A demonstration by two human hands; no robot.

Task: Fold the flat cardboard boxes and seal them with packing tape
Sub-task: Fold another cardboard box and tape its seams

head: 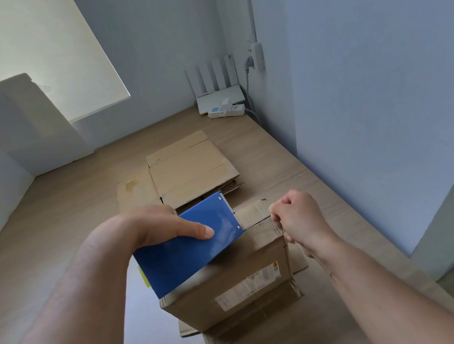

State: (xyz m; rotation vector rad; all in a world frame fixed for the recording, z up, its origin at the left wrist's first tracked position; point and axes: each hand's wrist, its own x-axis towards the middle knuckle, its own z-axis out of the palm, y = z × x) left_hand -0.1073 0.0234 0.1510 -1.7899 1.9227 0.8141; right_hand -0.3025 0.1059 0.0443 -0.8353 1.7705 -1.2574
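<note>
L hand (156,225) grips tape dispenser (186,256), over box (225,289)

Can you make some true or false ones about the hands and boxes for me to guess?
1. The left hand holds a blue dispenser. True.
2. Flat cardboard lies beyond the folded box. True.
3. The dispenser lies on the flat cardboard. False: it is on top of the folded box.
4. The right hand is spread flat. False: its fingers are curled.
</note>
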